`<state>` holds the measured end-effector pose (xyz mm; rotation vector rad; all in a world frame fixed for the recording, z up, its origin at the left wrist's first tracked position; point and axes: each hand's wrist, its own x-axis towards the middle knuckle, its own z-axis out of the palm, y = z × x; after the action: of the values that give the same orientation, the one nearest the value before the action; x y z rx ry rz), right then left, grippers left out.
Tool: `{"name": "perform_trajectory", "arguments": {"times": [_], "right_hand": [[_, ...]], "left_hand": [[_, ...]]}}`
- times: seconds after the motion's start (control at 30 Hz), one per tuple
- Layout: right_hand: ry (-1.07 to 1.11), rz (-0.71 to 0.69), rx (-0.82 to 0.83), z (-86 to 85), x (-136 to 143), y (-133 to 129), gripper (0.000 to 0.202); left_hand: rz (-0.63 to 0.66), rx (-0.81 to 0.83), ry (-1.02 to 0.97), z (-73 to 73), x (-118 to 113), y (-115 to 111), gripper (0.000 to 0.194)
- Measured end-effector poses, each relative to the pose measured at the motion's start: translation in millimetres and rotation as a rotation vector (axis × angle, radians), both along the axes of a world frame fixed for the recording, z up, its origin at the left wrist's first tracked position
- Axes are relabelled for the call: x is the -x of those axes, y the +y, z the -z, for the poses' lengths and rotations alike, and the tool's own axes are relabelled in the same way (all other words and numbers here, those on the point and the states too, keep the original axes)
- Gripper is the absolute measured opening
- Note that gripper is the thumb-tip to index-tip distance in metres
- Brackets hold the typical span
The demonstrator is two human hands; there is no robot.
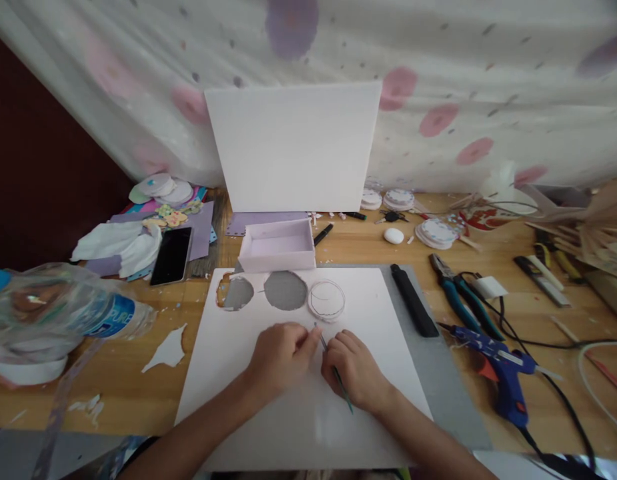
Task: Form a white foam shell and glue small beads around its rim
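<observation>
My right hand (355, 373) is closed around a thin, dark green pen-like tool (344, 388), its narrow tip pointing up and left. My left hand (283, 353) is closed, thumb and index finger together close to that tip; whether they pinch anything is too small to tell. Both hands are over a white sheet (238, 373) lying on a grey mat (451, 393). Above them on the sheet is a drawn circle (327, 300) of several loose lines. Left of the circle, two round holes are cut through the sheet, the leftmost with a brownish edge.
A pale open box (281, 247) touches the sheet's far edge, before an upright white board (295, 147). Right are a black case (413, 300), pliers (461, 297) and a blue glue gun (508, 380). Left are a phone (171, 257), a plastic bottle (108, 317) and paper scraps (167, 350).
</observation>
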<state>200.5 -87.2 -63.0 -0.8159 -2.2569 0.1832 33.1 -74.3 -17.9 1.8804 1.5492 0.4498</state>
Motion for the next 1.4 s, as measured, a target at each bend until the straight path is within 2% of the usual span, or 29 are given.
{"name": "perform_trajectory", "arguments": {"times": [0.1,0.17,0.2,0.3,0.4,0.5,0.6,0.8,0.97,1.4], "right_hand": [[0.233,0.041,0.251,7.9,-4,2,0.026],[0.365,0.065,0.309,11.8,-6,5,0.025],[0.409,0.068,0.326,13.3,-7,6,0.025],[0.495,0.05,0.401,15.2,-7,7,0.025],[0.515,0.051,0.449,14.6,-6,8,0.024],[0.53,0.067,0.467,12.8,-6,9,0.023],[0.51,0.068,0.481,10.9,-6,9,0.023],[0.537,0.042,0.515,9.1,-6,9,0.021],[0.536,0.079,0.545,9.9,-5,11,0.02],[0.426,0.123,0.611,12.1,-5,13,0.022]], "left_hand": [[0.128,-0.279,-0.085,6.3,19,20,0.027],[0.246,-0.421,-0.084,15.4,31,35,0.018],[0.311,-0.466,-0.06,20.3,35,41,0.02],[0.452,-0.523,0.019,31.5,42,53,0.032],[0.523,-0.511,0.049,33.9,41,58,0.039],[0.58,-0.476,0.057,31.6,38,62,0.033],[0.585,-0.471,0.036,31.5,36,65,0.022],[0.534,-0.45,-0.07,38.9,36,61,0.017],[0.519,-0.434,-0.131,43.0,34,57,0.026],[0.513,-0.435,-0.139,45.3,33,59,0.026]]}}
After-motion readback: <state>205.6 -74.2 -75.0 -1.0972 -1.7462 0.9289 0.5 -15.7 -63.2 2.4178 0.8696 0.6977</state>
